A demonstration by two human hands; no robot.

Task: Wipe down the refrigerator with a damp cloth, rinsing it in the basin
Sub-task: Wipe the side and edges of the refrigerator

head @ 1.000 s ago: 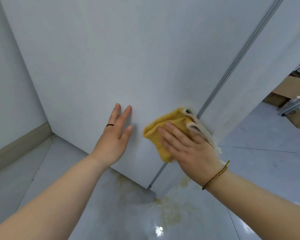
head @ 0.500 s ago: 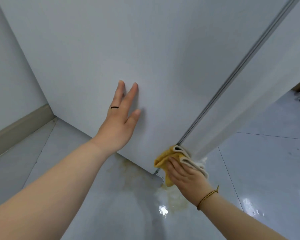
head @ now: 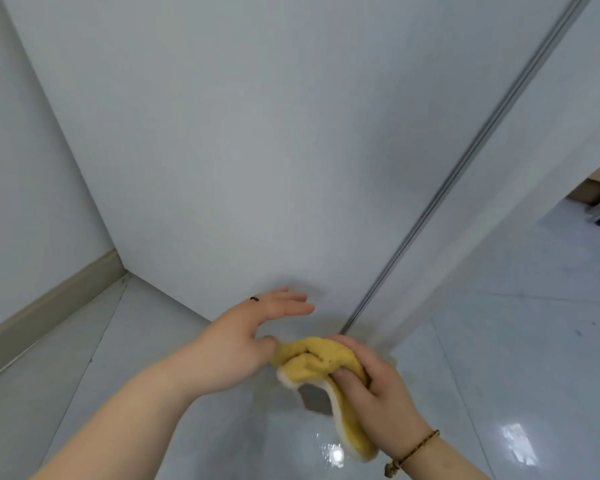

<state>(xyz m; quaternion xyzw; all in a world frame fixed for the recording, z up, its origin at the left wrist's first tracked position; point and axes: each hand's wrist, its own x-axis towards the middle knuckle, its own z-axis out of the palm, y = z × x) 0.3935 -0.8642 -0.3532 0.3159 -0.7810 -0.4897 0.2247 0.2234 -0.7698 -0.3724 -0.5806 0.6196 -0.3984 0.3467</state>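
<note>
The tall white flat-sided refrigerator [head: 257, 150] stands close to the pale wall [head: 21, 168] on the left, leaving only a narrow wedge of glossy light-grey tiled floor [head: 499, 358] along the beige skirting board [head: 49, 306]. To the right of its corner the floor runs open. A grey metal seam strip [head: 465, 157] runs down the cabinet to its bottom corner. The bunched yellow cloth with white backing [head: 312, 358] is held low in front of that corner, above the floor. The right hand [head: 378, 386] grips it, fingers curled round the wad. The left hand [head: 243, 337] is spread, fingers straight, thumb tip at the cloth's edge. A brown cardboard box [head: 589, 192] sits far right, contents not discernible.
</note>
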